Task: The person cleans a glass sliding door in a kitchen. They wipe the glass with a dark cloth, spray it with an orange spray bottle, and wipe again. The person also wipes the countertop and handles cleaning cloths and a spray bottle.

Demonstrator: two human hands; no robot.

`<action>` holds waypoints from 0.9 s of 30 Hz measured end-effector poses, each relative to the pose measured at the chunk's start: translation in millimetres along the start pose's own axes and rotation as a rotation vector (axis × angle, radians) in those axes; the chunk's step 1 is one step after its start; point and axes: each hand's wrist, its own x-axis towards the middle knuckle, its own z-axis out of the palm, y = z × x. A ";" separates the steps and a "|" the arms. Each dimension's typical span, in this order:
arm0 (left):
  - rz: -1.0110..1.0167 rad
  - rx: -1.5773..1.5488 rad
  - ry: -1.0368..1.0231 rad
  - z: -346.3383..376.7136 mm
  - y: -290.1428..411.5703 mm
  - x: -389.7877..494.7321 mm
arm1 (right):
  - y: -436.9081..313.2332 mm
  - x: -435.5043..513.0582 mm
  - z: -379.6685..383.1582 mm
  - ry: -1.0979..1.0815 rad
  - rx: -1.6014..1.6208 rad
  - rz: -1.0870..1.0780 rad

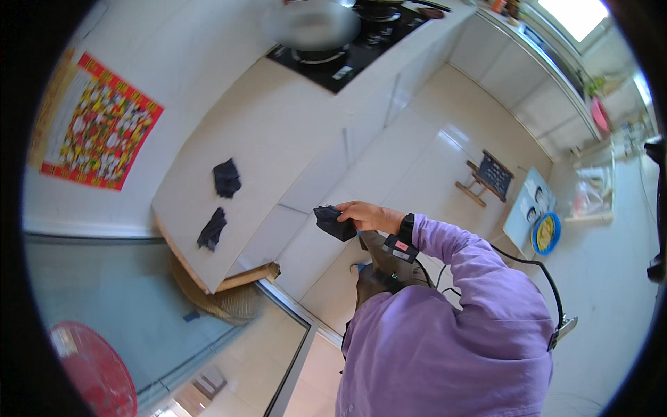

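My right hand (363,215) holds a bunched dark cloth (334,223) between thumb and fingers, in front of my body and beside the counter's front edge. A black band circles that wrist, and a small black box (400,248) with a cable hangs near the forearm. Two dark cloth pieces lie apart on the pale countertop (271,135): a squarish one (227,178) and a narrower, crumpled one (212,229) closer to the counter's end. My left hand is out of view.
A black gas hob (344,68) carries a blurred pale pan (315,23). Below the counter's end stand a straw broom (229,305) and a framed glass door (292,354). A small blackboard on a stand (495,176) and a blue basin (545,233) are at the right.
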 end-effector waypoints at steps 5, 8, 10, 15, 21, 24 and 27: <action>-0.160 0.065 -0.304 35.6 -27.5 -34.4 | -1.8 -34.1 -27.2 0.046 0.008 -0.060; -0.272 0.143 -0.472 47.2 -45.8 -57.9 | -8.4 -49.6 -39.8 0.037 0.026 -0.101; -0.352 0.201 -0.561 52.2 -58.5 -76.9 | -15.6 -62.3 -49.7 0.052 0.066 -0.119; -0.534 0.389 -0.758 59.8 -91.5 -122.3 | -35.1 -125.9 -100.9 0.074 0.119 -0.235; -0.569 0.506 -1.059 66.0 -129.6 -127.8 | -39.4 -236.4 -233.4 0.146 0.293 -0.390; -0.553 0.248 -1.415 104.9 -127.4 -108.9 | -32.5 -299.3 -308.1 0.406 0.345 -0.430; -0.530 0.181 -1.516 172.4 -89.2 -128.1 | -19.4 -360.9 -370.2 0.432 0.396 -0.593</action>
